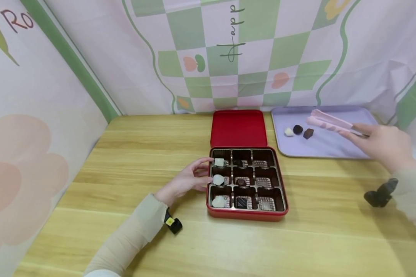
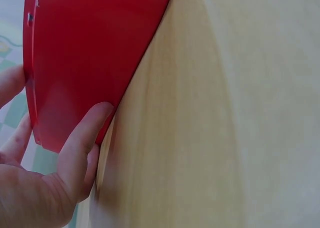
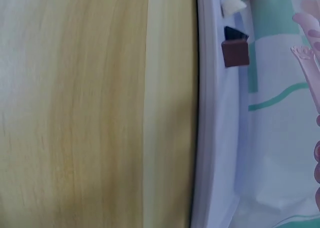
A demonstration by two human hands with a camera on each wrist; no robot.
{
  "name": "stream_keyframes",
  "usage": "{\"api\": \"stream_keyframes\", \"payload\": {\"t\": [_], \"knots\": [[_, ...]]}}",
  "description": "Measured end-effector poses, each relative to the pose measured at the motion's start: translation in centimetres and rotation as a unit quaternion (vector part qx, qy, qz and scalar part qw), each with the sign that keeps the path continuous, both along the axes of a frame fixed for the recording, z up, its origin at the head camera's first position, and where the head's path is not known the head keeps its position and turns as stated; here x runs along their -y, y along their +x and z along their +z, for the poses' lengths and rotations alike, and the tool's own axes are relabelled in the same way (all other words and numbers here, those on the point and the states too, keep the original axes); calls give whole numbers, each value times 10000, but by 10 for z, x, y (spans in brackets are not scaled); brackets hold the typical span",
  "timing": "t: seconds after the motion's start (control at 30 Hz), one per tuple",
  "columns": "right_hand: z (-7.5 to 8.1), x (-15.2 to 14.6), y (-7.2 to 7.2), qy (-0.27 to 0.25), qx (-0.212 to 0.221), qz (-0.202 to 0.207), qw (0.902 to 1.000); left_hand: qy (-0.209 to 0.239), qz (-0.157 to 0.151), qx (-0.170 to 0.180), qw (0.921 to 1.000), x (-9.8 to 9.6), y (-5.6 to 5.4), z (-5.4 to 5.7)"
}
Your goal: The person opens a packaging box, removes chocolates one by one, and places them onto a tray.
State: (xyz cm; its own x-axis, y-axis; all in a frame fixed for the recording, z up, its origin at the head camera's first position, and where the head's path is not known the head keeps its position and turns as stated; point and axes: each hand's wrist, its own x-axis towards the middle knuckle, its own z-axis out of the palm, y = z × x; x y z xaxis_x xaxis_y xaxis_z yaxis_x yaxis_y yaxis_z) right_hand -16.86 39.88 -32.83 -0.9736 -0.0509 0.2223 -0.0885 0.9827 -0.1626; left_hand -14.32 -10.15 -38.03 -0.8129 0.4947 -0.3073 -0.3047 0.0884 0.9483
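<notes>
A red tin box (image 1: pixel 247 215) with a divided brown insert lies open on the table, its lid (image 1: pixel 238 129) tipped back. Along the insert's left column are a square white chocolate (image 1: pixel 219 162) and two rounder white ones; darker chocolates lie in the middle column. My left hand (image 1: pixel 190 177) touches the box's left side, thumb on the red wall (image 2: pixel 90 52) in the left wrist view. In my right hand (image 1: pixel 384 144) I hold pink tongs (image 1: pixel 329 122), their tips parted above the lilac tray (image 1: pixel 332 154). A white (image 1: pixel 289 132), a near-black (image 1: pixel 297 129) and a brown chocolate (image 1: pixel 308 133) lie there.
The wooden table (image 1: pixel 124 154) extends left of the box and in front of it. A checkered cloth (image 1: pixel 225 77) hangs behind the table. Black wrist cameras (image 1: pixel 173 224) are worn on both arms.
</notes>
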Motion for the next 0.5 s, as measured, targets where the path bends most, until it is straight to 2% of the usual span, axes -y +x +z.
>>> {"api": "stream_keyframes", "payload": {"t": [0.33,0.43,0.5], "knots": [[11,26,1,26,-273,366,9990,0,2,-14,10000,0,0,0],[11,35,-2,82,-562,639,9963,10,10,10,10000,0,0,0],[10,43,-3,115,-799,971,9920,21,14,16,10000,0,0,0]]}}
